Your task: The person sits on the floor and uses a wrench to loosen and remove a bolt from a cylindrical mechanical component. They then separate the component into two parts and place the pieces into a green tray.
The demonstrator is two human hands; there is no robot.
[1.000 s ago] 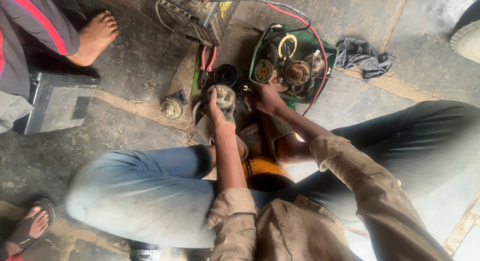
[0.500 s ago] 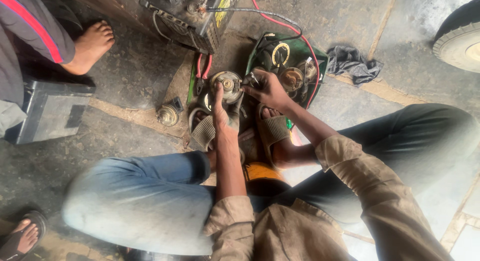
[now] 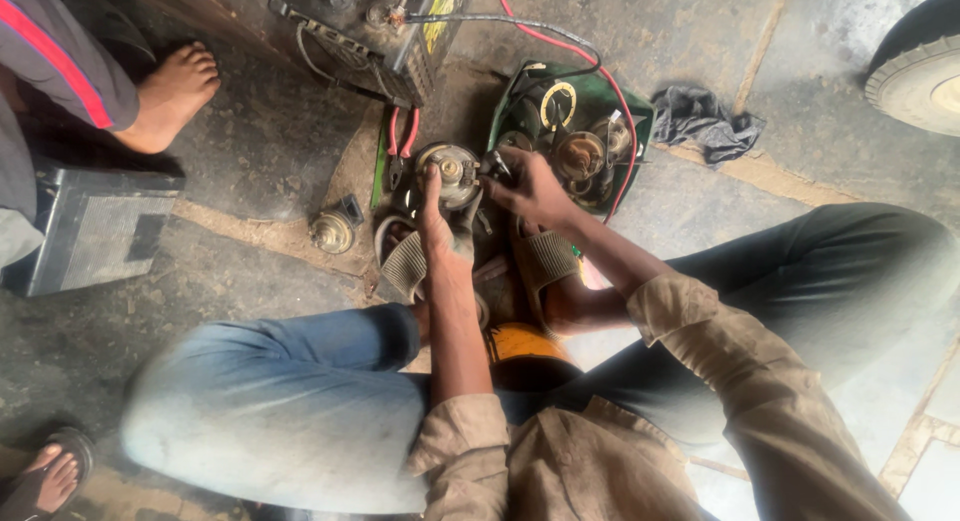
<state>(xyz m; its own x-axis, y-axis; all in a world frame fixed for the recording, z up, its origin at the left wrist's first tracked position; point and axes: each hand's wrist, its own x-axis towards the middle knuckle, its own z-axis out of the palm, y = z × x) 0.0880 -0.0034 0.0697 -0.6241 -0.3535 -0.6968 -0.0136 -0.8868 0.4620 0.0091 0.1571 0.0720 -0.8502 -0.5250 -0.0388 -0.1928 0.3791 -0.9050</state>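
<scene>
I sit on the ground with my knees apart. My left hand grips a round grey metal motor part, holding it upright from below. My right hand is closed on a small dark tool or fitting at the part's right edge; what it is cannot be told. Both hands hover just in front of a green tray that holds several round metal parts.
A battery box with red and black cables stands behind. Red-handled pliers and a small round part lie to the left. A grey rag, a tyre, a metal box and another person's bare foot surround me.
My left hand has lifted the motor part and my right hand has come from the tray onto its right edge. The view has shifted closer.
</scene>
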